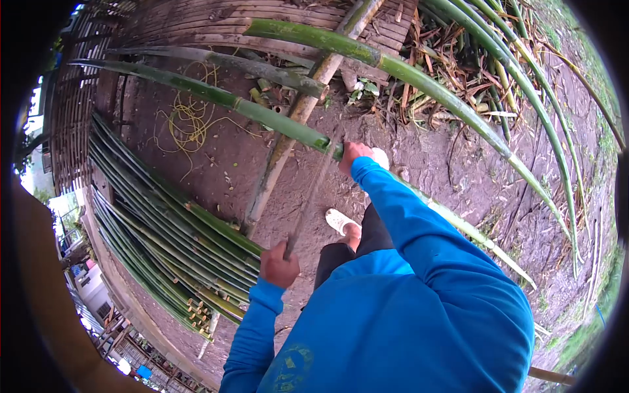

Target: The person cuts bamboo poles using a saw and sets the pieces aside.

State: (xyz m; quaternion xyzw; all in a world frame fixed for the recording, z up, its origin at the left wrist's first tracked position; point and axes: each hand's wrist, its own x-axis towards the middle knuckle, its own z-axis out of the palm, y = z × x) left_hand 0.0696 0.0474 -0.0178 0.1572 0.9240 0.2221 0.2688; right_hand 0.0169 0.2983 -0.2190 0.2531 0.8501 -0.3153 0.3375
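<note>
My left hand (279, 265) is closed round the handle end of a machete (308, 201), whose long narrow blade is smeared by motion. The blade's far end meets a green bamboo pole (272, 120), where a pale notch shows on the pole. Just right of the blade, my right hand (357, 158) grips the same pole. The pole lies across a slanting bamboo support rail (278, 160). Beside it on the rail rests a greyish bamboo piece (262, 69). My right hand and sleeve hide part of the pole.
A pile of green bamboo poles (177, 229) lies at the left. Tangled yellow rope (190, 124) is on the dirt ground. Another long bamboo pole (419, 78) crosses the rail farther off. Bamboo scraps (452, 72) heap at the upper right. My foot in a white clog (339, 221) stands below.
</note>
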